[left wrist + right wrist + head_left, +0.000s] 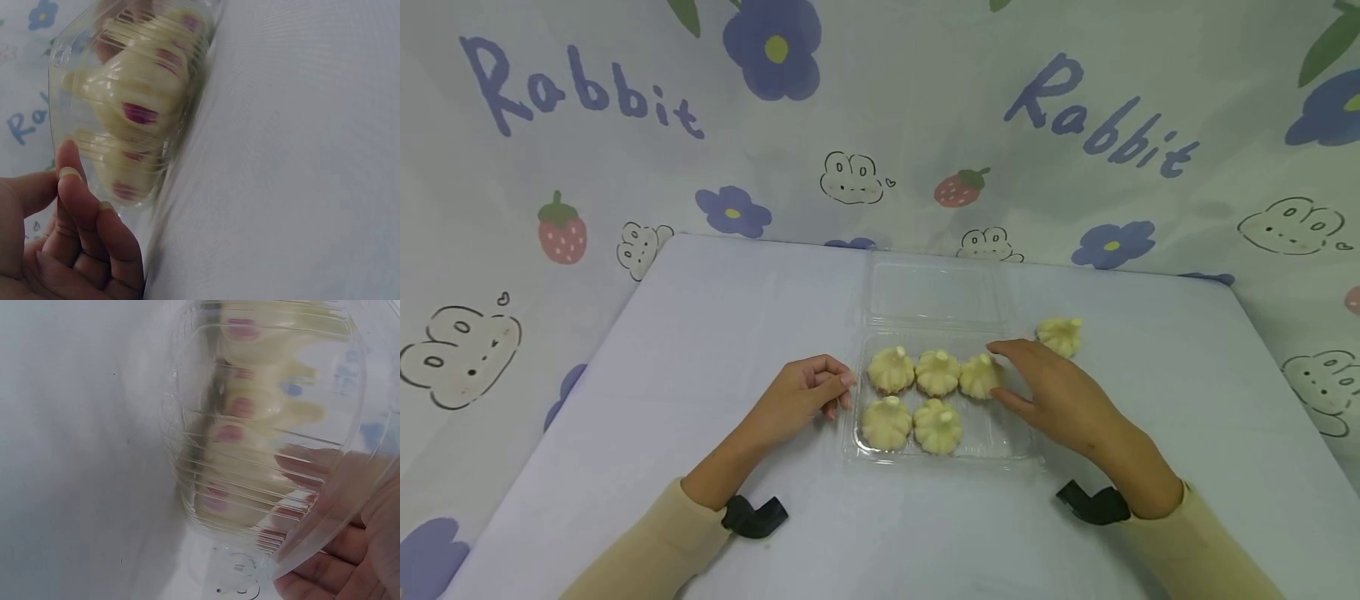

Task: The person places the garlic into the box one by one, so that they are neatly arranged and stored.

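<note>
In the head view a clear plastic box lies on the table with its lid folded back. At its left edge my left hand pinches the rim between thumb and fingers; the left wrist view shows the fingertips at that rim. My right hand reaches over the right wall, thumb and fingers around a garlic bulb at the back right inside the box. Several other pale garlic bulbs sit inside, stems up. Through the clear wall the right wrist view shows right-hand fingers beside the bulbs.
One more garlic bulb lies on the table outside the box, behind my right hand. The clear lid extends flat toward the back. A white cloth covers the table; a printed curtain hangs behind it.
</note>
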A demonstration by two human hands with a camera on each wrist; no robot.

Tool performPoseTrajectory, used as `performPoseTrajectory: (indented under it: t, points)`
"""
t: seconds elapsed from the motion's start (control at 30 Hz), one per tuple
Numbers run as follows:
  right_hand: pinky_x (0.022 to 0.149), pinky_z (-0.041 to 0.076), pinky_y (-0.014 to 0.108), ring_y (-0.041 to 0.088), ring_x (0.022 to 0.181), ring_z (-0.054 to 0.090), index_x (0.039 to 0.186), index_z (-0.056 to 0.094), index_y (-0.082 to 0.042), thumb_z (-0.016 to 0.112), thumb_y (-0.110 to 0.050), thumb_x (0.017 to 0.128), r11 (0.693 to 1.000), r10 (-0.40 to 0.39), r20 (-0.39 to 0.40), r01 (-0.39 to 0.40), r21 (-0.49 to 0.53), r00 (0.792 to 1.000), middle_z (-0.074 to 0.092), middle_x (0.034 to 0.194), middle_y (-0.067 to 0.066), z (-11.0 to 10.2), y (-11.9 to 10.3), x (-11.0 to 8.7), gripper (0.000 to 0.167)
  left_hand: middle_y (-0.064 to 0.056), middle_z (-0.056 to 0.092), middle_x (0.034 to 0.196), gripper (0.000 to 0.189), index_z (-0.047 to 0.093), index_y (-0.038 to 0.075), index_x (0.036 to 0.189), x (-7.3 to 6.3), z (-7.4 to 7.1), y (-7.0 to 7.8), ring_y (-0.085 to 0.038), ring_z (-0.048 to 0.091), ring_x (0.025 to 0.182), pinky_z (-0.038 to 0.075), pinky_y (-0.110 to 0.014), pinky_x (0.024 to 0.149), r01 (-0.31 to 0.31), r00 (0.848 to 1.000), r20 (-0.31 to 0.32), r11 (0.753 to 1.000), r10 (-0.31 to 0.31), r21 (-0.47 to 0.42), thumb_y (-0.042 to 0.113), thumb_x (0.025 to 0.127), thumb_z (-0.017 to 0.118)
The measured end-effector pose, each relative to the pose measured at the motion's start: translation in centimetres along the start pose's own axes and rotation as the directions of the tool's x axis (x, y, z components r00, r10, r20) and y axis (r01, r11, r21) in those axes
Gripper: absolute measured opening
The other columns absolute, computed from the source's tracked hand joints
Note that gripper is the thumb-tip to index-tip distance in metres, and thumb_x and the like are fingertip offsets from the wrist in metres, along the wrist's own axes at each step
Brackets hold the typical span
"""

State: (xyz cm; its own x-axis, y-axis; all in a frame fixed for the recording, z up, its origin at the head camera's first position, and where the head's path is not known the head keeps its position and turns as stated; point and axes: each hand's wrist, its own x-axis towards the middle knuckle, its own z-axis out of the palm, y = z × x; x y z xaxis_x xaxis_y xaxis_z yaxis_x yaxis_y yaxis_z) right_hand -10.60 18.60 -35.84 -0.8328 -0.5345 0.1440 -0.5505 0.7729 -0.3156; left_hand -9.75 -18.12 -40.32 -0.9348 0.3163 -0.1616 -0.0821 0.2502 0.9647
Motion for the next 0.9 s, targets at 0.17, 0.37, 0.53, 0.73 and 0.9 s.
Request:
performPoseTrajectory:
  t: [0.17,0.37,0.53,0.73,0.9]
  points:
    - [0.100,0.051,0.056,0.037,0.127,0.061,0.141,0.058,-0.003,0.084,-0.017,0.091,1.000,-0.008,-0.013,0.008,0.005,1.000,0.065,0.136,0.016,-0.1,0.0,-0.1,0.058,-0.010,0.071,0.084,0.021,0.067,0.001,0.110,0.0,0.0,0.1,-0.016,0.058,0.068,0.047,-0.025,0.061,0.002,1.000,-0.003,1.000,-0.002,-0.001,0.021,0.108,0.061]
    - [0.101,0.051,0.056,0.036,0.128,0.060,0.143,0.057,-0.003,0.084,-0.018,0.091,1.000,-0.022,-0.035,0.022,0.008,0.999,0.065,0.137,0.015,-0.4,0.0,-0.2,0.060,-0.009,0.071,0.084,0.020,0.067,0.000,0.110,0.0,0.0,0.1,-0.016,0.058,0.067,0.047,-0.025,0.061,0.002,1.000,-0.005,1.000,-0.002,-0.003,0.020,0.108,0.061]
    - [0.098,0.052,0.057,0.037,0.126,0.061,0.143,0.058,-0.003,0.084,-0.019,0.090,1.000,-0.029,-0.052,0.028,-0.004,0.998,0.065,0.136,0.015,-1.0,-0.2,-0.3,0.061,-0.009,0.070,0.083,0.020,0.067,0.000,0.109,0.0,0.0,0.1,-0.016,0.058,0.067,0.047,-0.025,0.061,0.000,1.000,-0.004,1.000,0.000,-0.008,0.020,0.107,0.061]
    - [0.097,0.052,0.058,0.038,0.125,0.061,0.142,0.058,-0.003,0.084,-0.019,0.091,1.000,-0.024,-0.060,0.023,-0.016,0.998,0.065,0.136,0.015,-1.7,-0.3,-0.6,0.060,-0.009,0.070,0.083,0.020,0.067,0.001,0.109,0.0,0.0,0.2,-0.016,0.058,0.067,0.047,-0.025,0.061,-0.003,1.000,-0.002,1.000,0.003,-0.003,0.019,0.107,0.061]
    - [0.095,0.053,0.057,0.038,0.123,0.063,0.142,0.057,-0.003,0.085,-0.018,0.089,0.998,-0.062,-0.112,0.058,-0.031,0.992,0.066,0.135,0.016,-2.0,-0.1,-0.8,0.062,-0.008,0.071,0.082,0.020,0.067,0.001,0.109,0.0,0.0,0.2,-0.017,0.058,0.067,0.046,-0.025,0.061,-0.003,1.000,-0.005,1.000,0.003,0.008,0.020,0.107,0.061]
